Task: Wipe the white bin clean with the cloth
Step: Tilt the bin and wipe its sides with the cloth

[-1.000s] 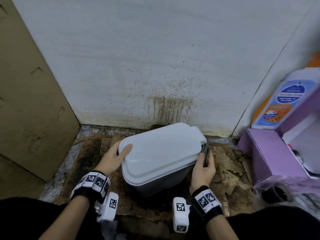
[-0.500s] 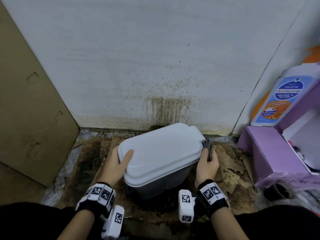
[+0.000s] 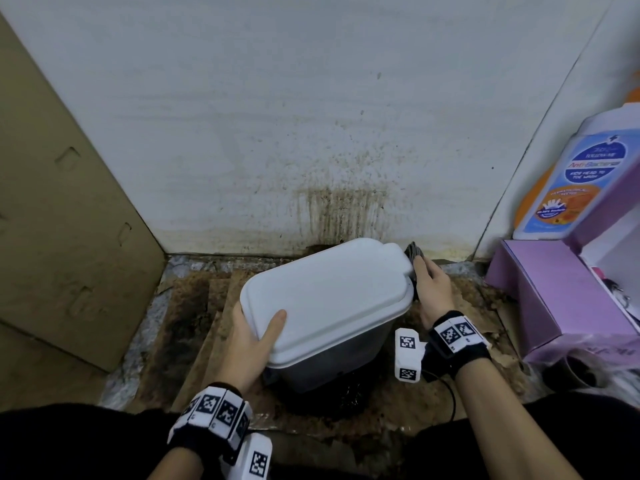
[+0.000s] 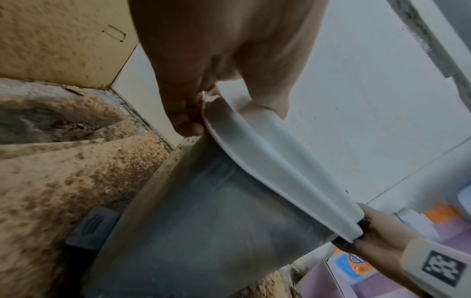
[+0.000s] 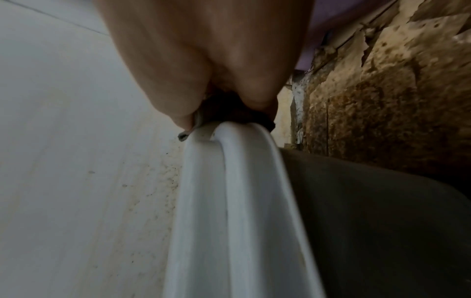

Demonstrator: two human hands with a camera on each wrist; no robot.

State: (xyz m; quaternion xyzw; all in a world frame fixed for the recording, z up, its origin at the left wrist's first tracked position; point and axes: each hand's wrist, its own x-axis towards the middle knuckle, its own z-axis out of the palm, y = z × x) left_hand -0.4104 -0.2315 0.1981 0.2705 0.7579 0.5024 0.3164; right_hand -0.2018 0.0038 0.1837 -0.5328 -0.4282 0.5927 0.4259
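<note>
So far left in the head view there's a big cardboard sheet (image 3: 65, 209) leaning against the wall (image 3: 311, 116), which has a brown drip stain low down in the middle. The floor (image 3: 194, 317) below is grubby, covered in stained, peeling brown board.

Left hand (image 3: 247, 344) is clamped on the near-left corner of the bin's lid, thumb lying on top and fingers tucked under the rim; the left wrist view shows that pinch pretty clearly.

The white bin (image 3: 329, 306) sits dead centre of the frame, lid shut and tilted, grey body underneath, with a dark pedal bit at the base in the left wrist view.

Right hand (image 3: 433, 289) is at the far-right edge of the lid, holding a dark grey cloth (image 3: 414, 252) pressed against the rim.

Over on the right edge there's a purple box (image 3: 554, 299) with a big bottle (image 3: 568, 188) standing behind it.
</note>
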